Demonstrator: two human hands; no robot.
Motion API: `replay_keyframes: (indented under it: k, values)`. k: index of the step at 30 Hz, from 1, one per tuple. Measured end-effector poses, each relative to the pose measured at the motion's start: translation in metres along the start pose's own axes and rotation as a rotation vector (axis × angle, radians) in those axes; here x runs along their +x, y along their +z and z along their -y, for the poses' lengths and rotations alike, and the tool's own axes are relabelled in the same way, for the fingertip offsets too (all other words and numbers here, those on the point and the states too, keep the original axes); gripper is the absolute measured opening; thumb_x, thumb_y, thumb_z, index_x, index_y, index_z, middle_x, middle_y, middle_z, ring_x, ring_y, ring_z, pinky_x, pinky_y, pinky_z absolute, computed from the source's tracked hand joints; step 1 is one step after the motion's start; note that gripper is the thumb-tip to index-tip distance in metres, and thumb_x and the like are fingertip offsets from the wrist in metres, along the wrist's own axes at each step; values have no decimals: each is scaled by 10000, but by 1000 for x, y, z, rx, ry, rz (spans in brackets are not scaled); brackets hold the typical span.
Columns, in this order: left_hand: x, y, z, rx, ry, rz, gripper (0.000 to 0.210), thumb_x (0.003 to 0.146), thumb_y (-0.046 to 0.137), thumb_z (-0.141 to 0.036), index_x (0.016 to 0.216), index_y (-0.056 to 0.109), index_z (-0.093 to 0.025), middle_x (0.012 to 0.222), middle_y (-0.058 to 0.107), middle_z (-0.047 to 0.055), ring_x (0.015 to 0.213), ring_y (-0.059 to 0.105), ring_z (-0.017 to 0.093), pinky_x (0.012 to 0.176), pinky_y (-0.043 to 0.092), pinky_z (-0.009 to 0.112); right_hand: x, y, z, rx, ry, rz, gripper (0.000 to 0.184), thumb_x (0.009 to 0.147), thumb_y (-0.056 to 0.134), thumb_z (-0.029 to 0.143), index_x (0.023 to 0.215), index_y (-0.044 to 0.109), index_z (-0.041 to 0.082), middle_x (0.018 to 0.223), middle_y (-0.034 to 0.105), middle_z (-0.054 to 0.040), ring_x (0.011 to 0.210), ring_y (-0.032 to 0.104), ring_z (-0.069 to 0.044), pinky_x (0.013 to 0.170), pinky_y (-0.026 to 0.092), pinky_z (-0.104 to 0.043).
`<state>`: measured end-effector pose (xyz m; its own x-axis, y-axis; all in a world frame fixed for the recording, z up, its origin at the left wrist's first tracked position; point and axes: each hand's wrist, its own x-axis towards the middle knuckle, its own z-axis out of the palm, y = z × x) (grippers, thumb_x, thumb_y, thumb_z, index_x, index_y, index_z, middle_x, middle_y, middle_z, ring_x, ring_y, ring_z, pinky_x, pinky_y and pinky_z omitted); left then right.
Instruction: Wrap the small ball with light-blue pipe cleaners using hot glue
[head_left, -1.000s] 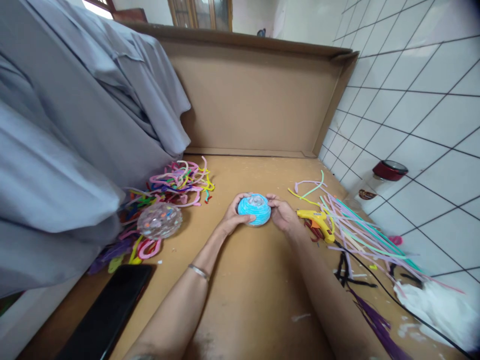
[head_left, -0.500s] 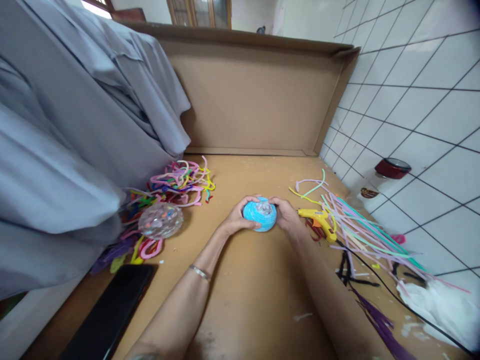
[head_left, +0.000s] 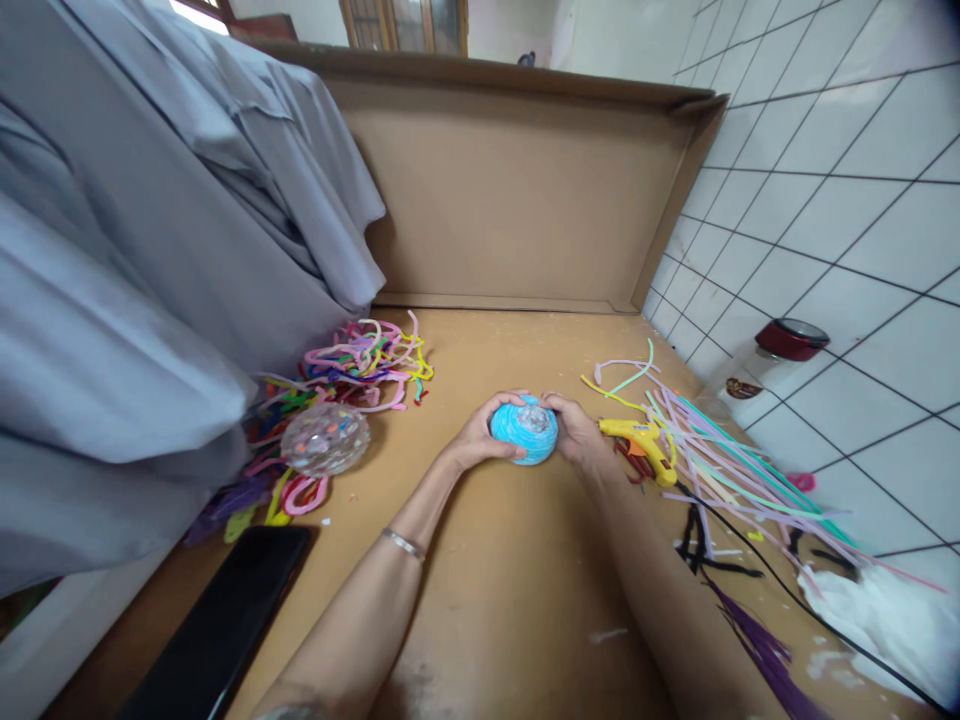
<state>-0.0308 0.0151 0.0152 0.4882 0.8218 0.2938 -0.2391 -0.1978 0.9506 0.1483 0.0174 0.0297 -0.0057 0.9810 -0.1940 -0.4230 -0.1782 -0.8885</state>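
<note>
A round ball wrapped in blue pipe cleaner (head_left: 517,430), with a patch of clear, bumpy surface bare near its top, sits between my two hands above the table. My left hand (head_left: 480,435) curls around its left side, thumb across the front and fingers behind. On the opposite side my right hand (head_left: 571,425) grips the edge with bent fingers; some fingertips are hidden behind the ball. Close to my right wrist lies a yellow glue gun (head_left: 641,445), beside red-handled pliers or scissors partly covered by it.
At left are tangled pipe cleaners (head_left: 360,365), a clear bumpy ball (head_left: 326,440), a black phone (head_left: 225,620) and grey cloth (head_left: 187,250). Straight pipe cleaners (head_left: 720,460), a red-lidded jar (head_left: 791,340), a black cord and white tissue (head_left: 885,620) lie right. A cardboard panel (head_left: 517,190) stands behind.
Almost nothing differs. The whole view has shifted slightly, and both hands keep the same hold on the blue ball.
</note>
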Motion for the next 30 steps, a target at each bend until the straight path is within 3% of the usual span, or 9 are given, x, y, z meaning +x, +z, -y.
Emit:
replay_keyframes:
  k: [9, 15, 20, 30]
  values:
    - [1, 1, 1, 54, 31, 36, 669, 438, 928, -253, 1045, 651, -214, 1406, 530, 127, 1329, 485, 340, 1117, 347, 482, 1, 1, 4, -41, -1, -39, 230, 517, 634, 97, 467, 442, 213, 447, 436, 78, 505, 378, -95, 523, 310, -263]
    - [1, 2, 1, 49, 27, 26, 694, 439, 925, -241, 1069, 635, -207, 1414, 521, 127, 1314, 496, 336, 1111, 351, 472, -6, 12, 6, -67, -22, -64, 151, 506, 666, 189, 510, 515, 205, 492, 510, 71, 529, 445, -101, 561, 360, -269]
    - [0, 3, 0, 40, 15, 19, 688, 454, 924, -250, 1077, 636, -209, 1415, 524, 118, 1323, 483, 336, 1122, 342, 466, -13, 19, 7, -108, -47, -101, 217, 443, 696, 222, 487, 484, 208, 433, 462, 95, 472, 408, -86, 513, 308, -255]
    - [0, 5, 5, 104, 48, -36, 842, 466, 916, -256, 1220, 543, -231, 1349, 555, 95, 1257, 519, 299, 1088, 391, 424, -19, 23, 10, -187, -70, -149, 250, 449, 704, 293, 524, 481, 210, 456, 502, 83, 481, 452, -96, 520, 352, -250]
